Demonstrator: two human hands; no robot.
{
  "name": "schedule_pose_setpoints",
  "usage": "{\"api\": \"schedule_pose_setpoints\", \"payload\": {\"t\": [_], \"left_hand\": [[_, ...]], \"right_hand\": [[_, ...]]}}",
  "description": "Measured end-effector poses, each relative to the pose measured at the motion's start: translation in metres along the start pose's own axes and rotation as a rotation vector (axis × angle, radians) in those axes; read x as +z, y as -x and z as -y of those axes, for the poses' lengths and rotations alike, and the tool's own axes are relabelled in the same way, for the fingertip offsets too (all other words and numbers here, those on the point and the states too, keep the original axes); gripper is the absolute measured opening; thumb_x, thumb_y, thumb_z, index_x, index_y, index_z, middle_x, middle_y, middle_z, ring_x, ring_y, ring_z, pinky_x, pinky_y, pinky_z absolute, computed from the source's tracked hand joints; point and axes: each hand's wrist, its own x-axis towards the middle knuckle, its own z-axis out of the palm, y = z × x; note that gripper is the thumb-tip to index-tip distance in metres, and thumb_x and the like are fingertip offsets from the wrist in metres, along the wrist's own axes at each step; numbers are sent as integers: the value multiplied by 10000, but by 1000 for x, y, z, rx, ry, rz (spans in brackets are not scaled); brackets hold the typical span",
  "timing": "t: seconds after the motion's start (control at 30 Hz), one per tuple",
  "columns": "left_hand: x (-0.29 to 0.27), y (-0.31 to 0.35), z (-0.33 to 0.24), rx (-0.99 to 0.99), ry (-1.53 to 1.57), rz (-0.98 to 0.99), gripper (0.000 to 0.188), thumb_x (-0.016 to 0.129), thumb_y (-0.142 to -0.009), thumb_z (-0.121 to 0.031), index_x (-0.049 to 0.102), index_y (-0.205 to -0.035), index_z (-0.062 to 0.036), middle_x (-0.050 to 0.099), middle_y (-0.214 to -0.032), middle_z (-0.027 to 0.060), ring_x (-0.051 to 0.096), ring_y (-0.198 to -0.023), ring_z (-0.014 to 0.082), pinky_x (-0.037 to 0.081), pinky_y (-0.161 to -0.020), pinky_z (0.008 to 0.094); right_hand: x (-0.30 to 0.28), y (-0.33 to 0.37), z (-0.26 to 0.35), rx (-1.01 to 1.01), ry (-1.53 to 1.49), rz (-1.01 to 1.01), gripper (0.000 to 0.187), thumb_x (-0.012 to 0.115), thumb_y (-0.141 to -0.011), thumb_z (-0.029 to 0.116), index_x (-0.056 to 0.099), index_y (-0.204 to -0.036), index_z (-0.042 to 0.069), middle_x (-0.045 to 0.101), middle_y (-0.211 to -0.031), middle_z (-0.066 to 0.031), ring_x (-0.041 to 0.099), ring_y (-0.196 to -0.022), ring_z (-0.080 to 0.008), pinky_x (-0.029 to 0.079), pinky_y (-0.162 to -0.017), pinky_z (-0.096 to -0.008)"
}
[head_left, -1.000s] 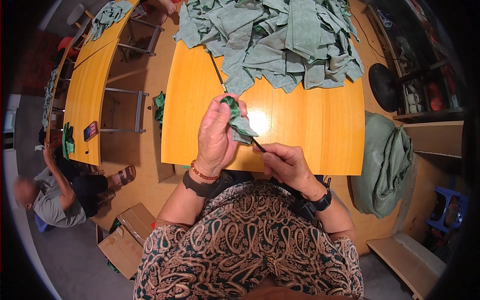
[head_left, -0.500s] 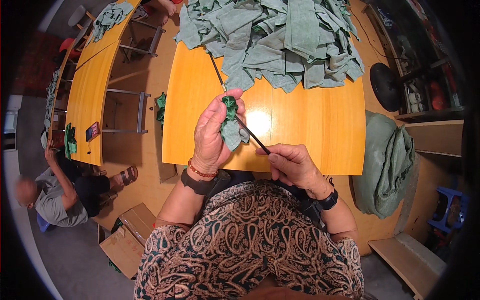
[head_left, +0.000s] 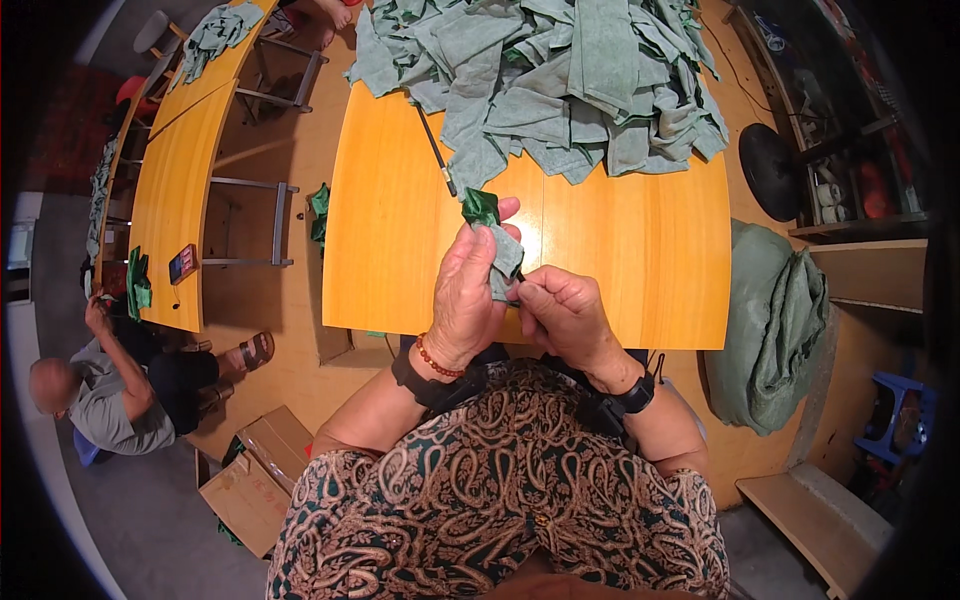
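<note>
My left hand point(head_left: 467, 295) is closed around a strip of fabric point(head_left: 507, 247), pale grey-green on one face and shiny dark green where it bunches up at the top. Close beside it, my right hand point(head_left: 568, 315) pinches a thin black rod point(head_left: 521, 277). Only a short piece of that rod shows at the fabric's lower right; the fingers and cloth hide the rest. Another slim black stick point(head_left: 434, 147) lies on the yellow table point(head_left: 390, 240), its metal-banded end just beyond the fabric. A heap of similar grey-green fabric pieces point(head_left: 540, 110) covers the far part of the table.
To the right, a large green cloth bundle point(head_left: 765, 330) rests on the floor below shelving point(head_left: 860, 230). A cardboard box point(head_left: 255, 480) stands at lower left. Further left, a seated person point(head_left: 115, 395) works at another yellow table point(head_left: 175, 210). A blue stool point(head_left: 897, 415) is at far right.
Both hands have come together, the left moving right and slightly nearer. The rod, long and visible before, is now mostly hidden. The green bunched end stands up above my left fingers.
</note>
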Motion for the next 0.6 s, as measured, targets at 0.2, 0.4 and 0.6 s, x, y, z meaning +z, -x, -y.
{"api": "schedule_pose_setpoints", "payload": {"t": [0.2, 0.4, 0.6], "left_hand": [[-11, -6, -15, -58, 146, 64, 522, 448, -1051, -341, 420, -1403, 43, 567, -1015, 30, 517, -789, 99, 449, -701, 243], [-22, -19, -23, -70, 308, 129, 518, 452, -1052, -332, 422, -1398, 53, 558, -988, 36, 498, -778, 94, 443, -699, 237], [-13, -14, -21, -28, 97, 107, 491, 425, -1063, -334, 431, -1401, 23, 558, -991, 14, 476, -759, 74, 429, -691, 228]], "right_hand": [[-4, 11, 22, 193, -65, 71, 215, 535, -1012, 155, 665, -1112, 16, 608, -691, -18, 484, -443, -56, 359, -394, -188], [-26, 24, 4, 180, -40, 160, 279, 500, -1030, 130, 638, -1252, 34, 544, -660, 13, 408, -444, -37, 321, -406, -178], [-29, 16, 22, 234, -28, 148, 255, 529, -1017, 146, 658, -1210, 40, 534, -655, 27, 414, -476, -30, 320, -421, -180]]}}
